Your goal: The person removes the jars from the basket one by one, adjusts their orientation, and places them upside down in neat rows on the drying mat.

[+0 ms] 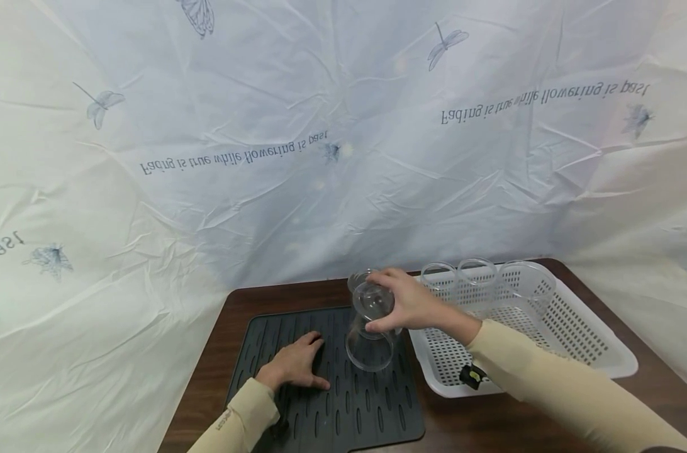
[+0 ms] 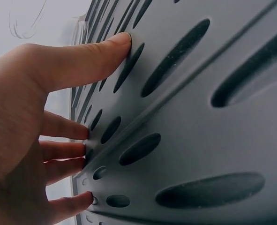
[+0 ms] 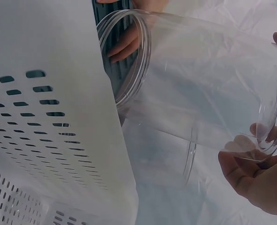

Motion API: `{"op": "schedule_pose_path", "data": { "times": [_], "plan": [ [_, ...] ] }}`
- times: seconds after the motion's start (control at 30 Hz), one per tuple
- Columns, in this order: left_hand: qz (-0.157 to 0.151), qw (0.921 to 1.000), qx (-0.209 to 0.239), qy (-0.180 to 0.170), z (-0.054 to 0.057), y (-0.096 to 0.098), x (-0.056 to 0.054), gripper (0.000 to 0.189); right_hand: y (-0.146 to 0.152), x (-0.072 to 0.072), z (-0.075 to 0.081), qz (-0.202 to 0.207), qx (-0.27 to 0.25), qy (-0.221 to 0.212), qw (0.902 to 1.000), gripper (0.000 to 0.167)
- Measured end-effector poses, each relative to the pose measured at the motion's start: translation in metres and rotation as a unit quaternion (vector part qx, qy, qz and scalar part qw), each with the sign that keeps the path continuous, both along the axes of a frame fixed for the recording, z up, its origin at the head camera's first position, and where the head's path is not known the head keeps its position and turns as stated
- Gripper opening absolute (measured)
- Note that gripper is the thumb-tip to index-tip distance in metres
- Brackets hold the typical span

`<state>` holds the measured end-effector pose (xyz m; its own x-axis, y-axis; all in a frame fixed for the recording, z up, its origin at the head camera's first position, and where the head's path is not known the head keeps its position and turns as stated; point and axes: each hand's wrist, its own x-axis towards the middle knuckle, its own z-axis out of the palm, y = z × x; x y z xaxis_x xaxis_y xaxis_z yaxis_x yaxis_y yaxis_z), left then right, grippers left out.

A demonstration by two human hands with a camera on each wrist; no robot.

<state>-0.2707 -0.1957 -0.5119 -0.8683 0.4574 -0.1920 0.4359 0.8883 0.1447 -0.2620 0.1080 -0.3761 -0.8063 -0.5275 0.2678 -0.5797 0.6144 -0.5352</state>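
In the head view my right hand point(image 1: 414, 303) grips a clear plastic cup point(image 1: 369, 353) by its upper end, above the right part of a dark ribbed drying mat point(image 1: 384, 409). The right wrist view has the fingers curled around that end of the cup point(image 3: 199, 75), its wide rim facing the mat. Whether the rim touches the mat I cannot tell. A second clear cup point(image 1: 356, 277) stands just behind, partly hidden. With fingers spread, my left hand point(image 1: 295, 363) rests on the mat; the left wrist view has thumb and fingertips against its slotted surface.
A white perforated basket point(image 1: 595, 352) stands right of the mat, with three clear containers along its back side, one of them a wide container point(image 1: 527, 281). Beneath is a brown wooden table point(image 1: 199, 390). A white printed sheet point(image 1: 253, 207) hangs behind and at both sides.
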Motion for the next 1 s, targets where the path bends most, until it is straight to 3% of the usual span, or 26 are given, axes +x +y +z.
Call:
{"op": "schedule_pose_path", "data": {
  "times": [0.47,0.67,1.0],
  "plan": [
    [0.008,0.9999,0.011,-0.009,0.000,0.002,0.006,0.102,-0.003,0.002,0.001,-0.014,0.029,-0.034,0.9989,0.094],
    [0.012,0.9998,0.012,0.004,0.001,0.002,0.007,0.102,-0.006,-0.001,0.001,-0.007,0.034,-0.047,0.9983,0.095],
    [0.019,0.9998,0.008,-0.004,-0.003,0.002,0.007,0.103,-0.012,-0.003,-0.005,-0.002,0.073,-0.037,0.9966,0.096]
  ]
}}
